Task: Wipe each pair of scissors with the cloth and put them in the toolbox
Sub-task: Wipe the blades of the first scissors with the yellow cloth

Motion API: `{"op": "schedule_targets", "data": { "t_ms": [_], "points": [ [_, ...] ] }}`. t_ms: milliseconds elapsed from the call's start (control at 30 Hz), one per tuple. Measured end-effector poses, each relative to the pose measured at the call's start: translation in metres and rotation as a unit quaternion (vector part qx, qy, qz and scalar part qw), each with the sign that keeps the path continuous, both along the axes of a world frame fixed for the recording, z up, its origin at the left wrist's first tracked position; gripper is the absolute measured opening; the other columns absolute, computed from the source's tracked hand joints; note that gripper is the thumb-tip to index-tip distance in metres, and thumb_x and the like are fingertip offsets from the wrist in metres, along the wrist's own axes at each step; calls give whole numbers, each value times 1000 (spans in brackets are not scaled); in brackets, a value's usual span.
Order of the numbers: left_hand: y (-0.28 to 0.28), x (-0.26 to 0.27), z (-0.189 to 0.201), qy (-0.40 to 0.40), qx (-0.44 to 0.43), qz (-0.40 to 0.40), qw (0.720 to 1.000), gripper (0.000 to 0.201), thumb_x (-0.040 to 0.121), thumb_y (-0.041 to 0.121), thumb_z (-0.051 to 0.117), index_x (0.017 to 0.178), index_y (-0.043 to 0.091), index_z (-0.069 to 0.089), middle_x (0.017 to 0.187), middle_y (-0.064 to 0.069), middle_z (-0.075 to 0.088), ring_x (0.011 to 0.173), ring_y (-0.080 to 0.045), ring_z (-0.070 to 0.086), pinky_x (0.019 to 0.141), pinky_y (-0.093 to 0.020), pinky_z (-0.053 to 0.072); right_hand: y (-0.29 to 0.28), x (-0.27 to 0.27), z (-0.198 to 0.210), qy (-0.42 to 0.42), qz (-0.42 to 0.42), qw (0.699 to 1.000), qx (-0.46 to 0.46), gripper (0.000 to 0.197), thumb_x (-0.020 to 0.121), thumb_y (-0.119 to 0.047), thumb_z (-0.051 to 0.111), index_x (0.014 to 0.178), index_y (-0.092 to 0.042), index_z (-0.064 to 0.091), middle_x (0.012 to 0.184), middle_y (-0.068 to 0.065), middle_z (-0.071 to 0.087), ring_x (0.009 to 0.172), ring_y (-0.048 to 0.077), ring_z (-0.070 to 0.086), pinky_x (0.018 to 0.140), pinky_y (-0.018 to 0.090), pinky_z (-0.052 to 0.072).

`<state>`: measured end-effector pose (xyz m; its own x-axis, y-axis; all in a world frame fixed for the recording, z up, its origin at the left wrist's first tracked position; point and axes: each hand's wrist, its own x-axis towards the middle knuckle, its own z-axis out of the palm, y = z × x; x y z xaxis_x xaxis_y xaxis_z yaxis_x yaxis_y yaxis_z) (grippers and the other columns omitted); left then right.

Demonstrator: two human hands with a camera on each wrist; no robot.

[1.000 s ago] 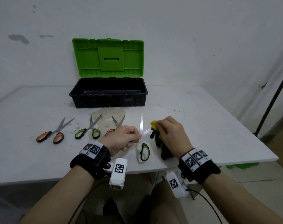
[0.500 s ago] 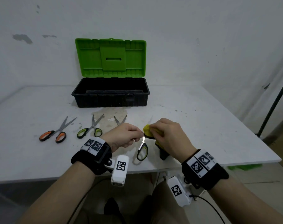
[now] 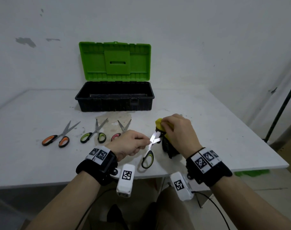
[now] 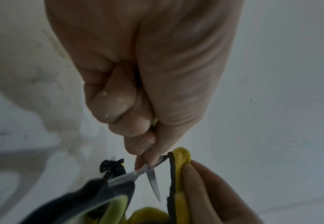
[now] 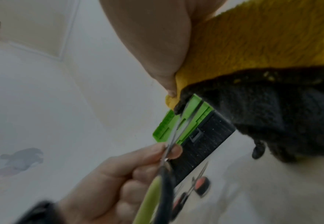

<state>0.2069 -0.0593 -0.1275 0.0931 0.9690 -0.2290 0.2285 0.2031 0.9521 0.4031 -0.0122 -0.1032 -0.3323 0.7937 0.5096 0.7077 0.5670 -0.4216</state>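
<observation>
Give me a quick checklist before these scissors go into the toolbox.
1. Left hand pinches the black-and-lime-handled scissors near the pivot: ok.
2. Right hand grips the yellow-and-black cloth on a blade: ok.
3. Blades closed for stowing: not ok, they are spread.
4. Both blades wiped clean: cannot tell.
5. Black toolbox, green lid up: ok.
6. Path to it free: ok.

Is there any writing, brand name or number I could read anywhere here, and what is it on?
No readable words, brands or numbers in any view.
Wrist bands: black-and-white square code patterns only, no letters.
White camera units: the same kind of code squares.
Toolbox: no label visible.
</observation>
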Motion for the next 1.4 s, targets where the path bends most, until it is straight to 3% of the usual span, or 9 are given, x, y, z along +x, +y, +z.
{"op": "schedule_targets", "data": {
  "t_ms": [133,367,467,600,833,933,1033,1233,1400],
  "points": [
    [3,-3,3,-10,16,1,1000,15,95,15,63,101,5,73,58,4,50,44,-7,31,38,-17,22,-28,-6,-10,-56,78,995,-5,15,96,-25,56,97,-21,70,95,-4,62,86,15,57,69,36,51],
    [-3,-1,-2,-2,12,-13,1000,8,93,15,68,93,10,74,58,3,52,44,-7,33,39,-17,23,2,-1,-6,-9,-25,999,-20,19,98,-25,52,96,-19,70,93,-3,61,84,17,58,72,39,52],
    [-2,-3,-1,-12,10,8,1000,9,93,16,67,95,10,74,58,4,52,43,-7,33,38,-17,24,-4,0,-2,18,-2,1000,3,16,97,-24,55,94,-19,70,91,-4,61,82,14,56,71,35,50],
    [0,-4,2,-15,19,-11,1000,16,95,14,64,102,1,72,58,3,49,43,-8,31,38,-17,22,-32,-9,-13,-52,65,997,-2,16,97,-25,54,97,-20,70,95,-3,62,85,17,58,67,38,52],
    [-6,1,-3,1,7,-40,999,9,93,15,66,93,9,73,58,3,53,45,-7,34,39,-17,24,-1,-3,0,-25,-42,998,-30,20,98,-24,51,98,-16,69,94,0,59,82,19,57,72,43,52],
    [-4,-2,-4,-14,-1,-4,1000,10,95,17,65,91,11,72,59,3,51,43,-6,33,37,-16,24,-9,-2,4,2,-4,1000,-6,16,96,-23,55,97,-17,70,93,-1,61,81,18,58,72,38,52],
    [-1,-5,-3,-22,-2,13,1000,12,96,15,61,93,11,71,59,4,52,43,-6,33,37,-16,24,-31,-7,-1,-34,42,998,-17,15,96,-25,56,98,-20,70,95,-4,61,82,16,58,71,36,52],
    [1,3,0,-39,1,16,999,15,96,9,57,89,7,70,59,2,50,41,-5,32,36,-15,23,-39,-17,-21,-112,48,992,-28,22,100,-26,49,100,-16,68,91,0,56,76,20,54,64,43,52],
    [-1,0,-4,-30,4,36,999,17,96,12,60,100,0,70,58,2,50,43,-6,33,39,-17,23,-49,-14,-21,-173,118,978,-25,23,100,-28,48,106,-20,68,94,-1,56,81,18,55,62,41,52]
  ]
}}
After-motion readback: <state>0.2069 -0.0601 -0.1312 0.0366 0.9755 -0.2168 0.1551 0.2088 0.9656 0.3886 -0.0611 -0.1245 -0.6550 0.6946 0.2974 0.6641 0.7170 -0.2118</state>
